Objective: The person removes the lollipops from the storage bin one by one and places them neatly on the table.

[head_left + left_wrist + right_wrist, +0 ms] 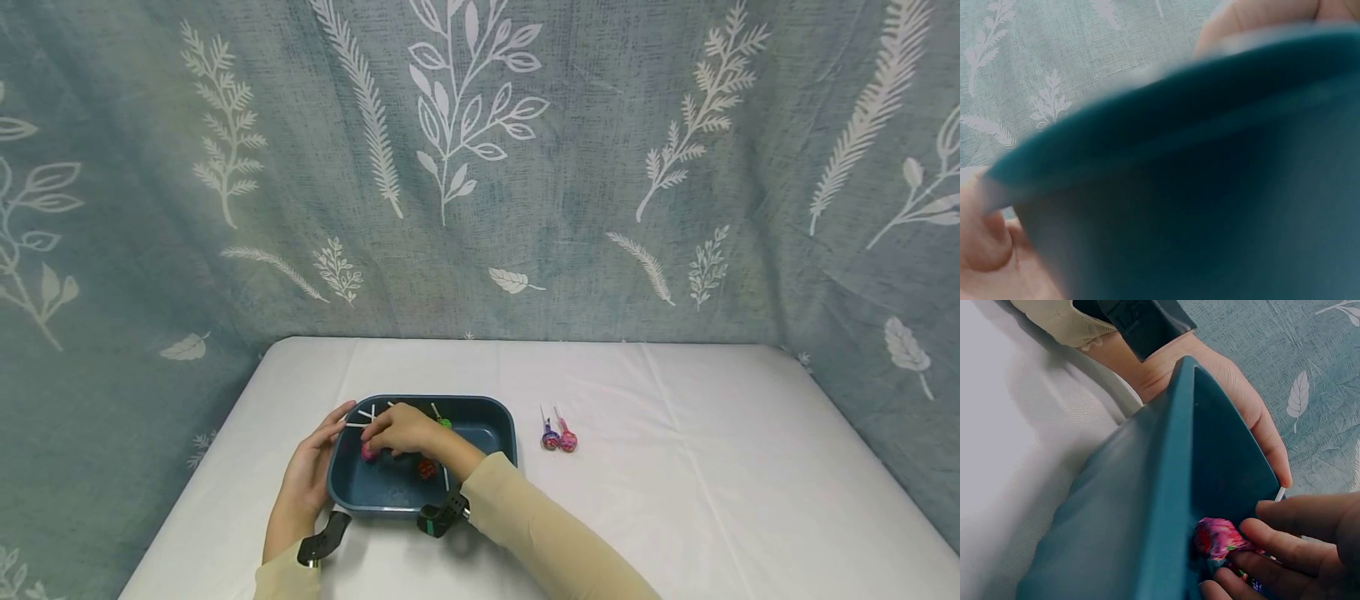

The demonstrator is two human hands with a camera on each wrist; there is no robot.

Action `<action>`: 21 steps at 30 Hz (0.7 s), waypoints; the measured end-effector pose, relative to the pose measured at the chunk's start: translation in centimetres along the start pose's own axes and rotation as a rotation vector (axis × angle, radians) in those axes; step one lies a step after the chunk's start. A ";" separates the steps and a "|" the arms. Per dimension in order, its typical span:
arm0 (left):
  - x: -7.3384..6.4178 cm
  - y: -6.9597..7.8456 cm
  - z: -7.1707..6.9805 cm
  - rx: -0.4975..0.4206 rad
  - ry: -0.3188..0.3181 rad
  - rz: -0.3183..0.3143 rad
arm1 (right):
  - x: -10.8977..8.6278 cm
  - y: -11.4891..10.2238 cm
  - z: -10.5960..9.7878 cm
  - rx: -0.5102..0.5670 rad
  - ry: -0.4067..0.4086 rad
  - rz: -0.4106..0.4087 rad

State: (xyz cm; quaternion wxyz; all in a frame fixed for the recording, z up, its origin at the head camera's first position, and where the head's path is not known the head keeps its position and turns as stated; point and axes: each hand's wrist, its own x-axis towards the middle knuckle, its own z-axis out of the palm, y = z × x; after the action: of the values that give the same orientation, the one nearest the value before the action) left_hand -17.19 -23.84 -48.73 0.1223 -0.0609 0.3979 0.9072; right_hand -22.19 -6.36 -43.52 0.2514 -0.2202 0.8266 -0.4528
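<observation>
A dark blue tray stands on the white table with several wrapped lollipops in it. My left hand holds the tray by its left side, fingers along the outer wall and tips at the rim. Inside, toward the left end, my right hand pinches a pink lollipop near its wrapper neck; the fingers cover part of it. A red lollipop lies below that hand, and a green lollipop near the far wall. White sticks poke up at the far left corner.
To the right of the tray, a purple lollipop and another pink lollipop lie side by side on the white tablecloth. A leaf-patterned green-grey curtain hangs behind and around the table.
</observation>
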 end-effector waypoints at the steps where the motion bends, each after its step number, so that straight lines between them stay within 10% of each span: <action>1: 0.0 0.0 0.0 -0.004 0.006 -0.002 | -0.1 0.0 0.0 0.007 0.012 0.000; 21: -0.2 0.1 0.6 0.047 0.092 -0.013 | -3.5 0.4 -1.9 0.387 -0.026 -0.048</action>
State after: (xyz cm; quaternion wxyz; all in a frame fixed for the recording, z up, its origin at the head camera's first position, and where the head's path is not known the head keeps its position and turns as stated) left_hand -17.04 -23.45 -48.21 0.1114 -0.1023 0.4237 0.8931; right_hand -20.74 -2.90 -42.26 0.2887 -0.1932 0.7152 -0.6065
